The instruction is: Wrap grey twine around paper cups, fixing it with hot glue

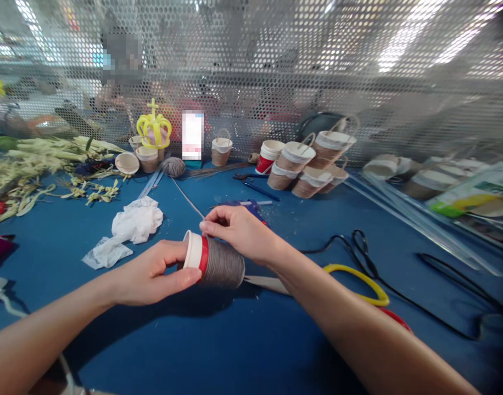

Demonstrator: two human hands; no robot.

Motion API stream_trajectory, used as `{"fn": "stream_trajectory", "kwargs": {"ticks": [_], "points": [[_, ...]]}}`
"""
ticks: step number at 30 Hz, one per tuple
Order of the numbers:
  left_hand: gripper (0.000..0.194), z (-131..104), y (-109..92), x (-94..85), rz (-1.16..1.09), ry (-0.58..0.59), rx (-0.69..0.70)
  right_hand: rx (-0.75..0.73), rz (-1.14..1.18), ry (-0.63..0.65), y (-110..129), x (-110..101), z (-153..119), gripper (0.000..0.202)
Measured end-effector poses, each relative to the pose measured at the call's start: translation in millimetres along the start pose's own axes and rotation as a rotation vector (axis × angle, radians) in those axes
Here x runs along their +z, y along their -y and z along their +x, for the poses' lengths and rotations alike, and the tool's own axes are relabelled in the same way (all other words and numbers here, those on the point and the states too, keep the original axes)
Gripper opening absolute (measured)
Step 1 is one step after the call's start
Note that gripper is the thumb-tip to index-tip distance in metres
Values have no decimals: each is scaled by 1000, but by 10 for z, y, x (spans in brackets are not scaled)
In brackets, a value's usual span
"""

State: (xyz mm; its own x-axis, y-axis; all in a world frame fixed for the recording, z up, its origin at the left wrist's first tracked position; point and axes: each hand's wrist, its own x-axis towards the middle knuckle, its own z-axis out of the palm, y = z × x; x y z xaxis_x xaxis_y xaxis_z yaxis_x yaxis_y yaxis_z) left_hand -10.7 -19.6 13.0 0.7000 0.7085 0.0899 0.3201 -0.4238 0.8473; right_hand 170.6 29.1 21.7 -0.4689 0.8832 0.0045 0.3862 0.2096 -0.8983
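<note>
A paper cup (224, 263) lies tilted on its side in my left hand (161, 272); the fingers reach into its mouth and the thumb presses the outside. Grey yarn is wound closely round most of the cup, and a red band and the white rim show at the mouth end. Pinched in my right hand (230, 227), just above the cup, is a strand of grey yarn (188, 198). That strand runs back to a ball of grey yarn (174, 166) on the table. Scissors (356, 269) with yellow and red handles lie partly beneath my right forearm.
Crumpled white tissue (137, 219) lies to the left. Behind my hands is a blue glue gun (251, 206); a black cord (383, 280) crosses the right side. Several small wrapped baskets (311, 181) and a red paper cup (269, 157) stand before the perforated metal screen (251, 71).
</note>
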Motion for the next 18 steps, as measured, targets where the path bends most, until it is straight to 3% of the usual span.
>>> {"fn": "stream_trajectory", "kwargs": {"ticks": [8,12,18], "points": [[18,9,-47,-12,194,35,113,-14,-25,7,19,2,-8,13],[18,27,-37,-24,210,-24,149,-29,-85,2,58,-108,-20,33],[21,63,21,-49,222,-104,181,-17,-268,263,209,-348,-146,46]]}}
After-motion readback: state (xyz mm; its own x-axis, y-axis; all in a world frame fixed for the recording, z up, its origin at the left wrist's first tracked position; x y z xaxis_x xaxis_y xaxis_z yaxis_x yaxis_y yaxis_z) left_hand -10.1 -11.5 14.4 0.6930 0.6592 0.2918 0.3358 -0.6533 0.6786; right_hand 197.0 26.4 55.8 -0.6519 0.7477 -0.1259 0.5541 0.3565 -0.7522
